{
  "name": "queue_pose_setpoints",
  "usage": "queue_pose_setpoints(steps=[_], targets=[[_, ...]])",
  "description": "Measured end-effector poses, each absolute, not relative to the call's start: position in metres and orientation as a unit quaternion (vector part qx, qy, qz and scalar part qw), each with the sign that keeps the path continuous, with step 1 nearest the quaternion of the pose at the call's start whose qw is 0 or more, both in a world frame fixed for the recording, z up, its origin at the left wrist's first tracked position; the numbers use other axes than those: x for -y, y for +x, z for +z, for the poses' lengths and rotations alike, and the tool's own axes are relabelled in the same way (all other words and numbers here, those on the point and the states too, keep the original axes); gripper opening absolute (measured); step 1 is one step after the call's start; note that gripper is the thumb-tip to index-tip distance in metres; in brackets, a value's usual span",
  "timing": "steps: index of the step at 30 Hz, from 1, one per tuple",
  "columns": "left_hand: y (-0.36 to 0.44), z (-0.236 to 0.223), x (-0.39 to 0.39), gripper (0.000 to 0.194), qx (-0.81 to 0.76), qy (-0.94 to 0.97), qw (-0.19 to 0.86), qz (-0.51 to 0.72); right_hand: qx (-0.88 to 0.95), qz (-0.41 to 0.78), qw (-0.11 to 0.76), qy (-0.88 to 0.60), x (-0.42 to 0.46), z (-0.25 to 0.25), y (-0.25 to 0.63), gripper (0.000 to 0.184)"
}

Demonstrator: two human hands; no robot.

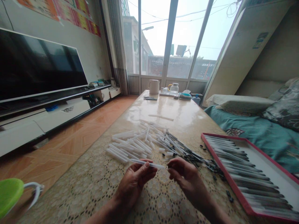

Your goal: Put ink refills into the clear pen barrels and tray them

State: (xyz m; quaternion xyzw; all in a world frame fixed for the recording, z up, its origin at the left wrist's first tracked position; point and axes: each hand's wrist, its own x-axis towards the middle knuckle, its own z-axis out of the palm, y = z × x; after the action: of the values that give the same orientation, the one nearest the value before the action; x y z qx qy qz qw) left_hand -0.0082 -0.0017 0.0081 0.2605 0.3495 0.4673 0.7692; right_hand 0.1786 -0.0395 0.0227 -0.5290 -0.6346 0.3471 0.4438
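My left hand point(134, 180) pinches a translucent white pen barrel point(157, 166) between thumb and fingers, its free end pointing right. Across a small gap, my right hand point(188, 177) is closed near that end. Its fingertips are pressed together on something small and dark that I cannot make out. Beyond my left hand lies a heap of similar loose barrels point(130, 146). Thin pen refills point(184, 147) with dark and pale lengths are scattered beyond my right hand. Small black plugs or caps point(229, 196) lie between the refills and a box on the right.
The red-rimmed box point(272, 174) holds a row of pens point(249, 175). A single white tube point(161, 117) lies farther up the patterned table point(161, 202). A kettle point(153, 86) and glass jug point(174, 87) stand at the far end. A green stool point(10, 194) is at left.
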Motion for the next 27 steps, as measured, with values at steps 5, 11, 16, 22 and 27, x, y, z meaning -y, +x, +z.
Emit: queue_pose_setpoints(steps=[5,11,16,22,27], targets=[[-0.008,0.008,0.001,0.012,-0.352,0.254,0.768,0.470,0.630,0.325,0.463,-0.532,0.041,0.016,0.171,0.005],[-0.007,0.007,0.001,0.013,-0.345,0.253,0.770,0.474,0.620,0.348,0.478,-0.515,0.038,0.014,0.171,0.006],[-0.007,0.005,0.002,0.015,-0.338,0.264,0.772,0.468,0.587,0.388,0.501,-0.503,0.039,0.014,0.168,0.012],[-0.006,-0.001,0.000,0.016,-0.319,0.290,0.777,0.458,0.489,0.471,0.504,-0.534,0.035,-0.002,0.165,0.038],[-0.006,0.000,0.000,0.018,-0.332,0.291,0.772,0.457,0.539,0.444,0.469,-0.541,0.033,-0.003,0.167,0.047]])
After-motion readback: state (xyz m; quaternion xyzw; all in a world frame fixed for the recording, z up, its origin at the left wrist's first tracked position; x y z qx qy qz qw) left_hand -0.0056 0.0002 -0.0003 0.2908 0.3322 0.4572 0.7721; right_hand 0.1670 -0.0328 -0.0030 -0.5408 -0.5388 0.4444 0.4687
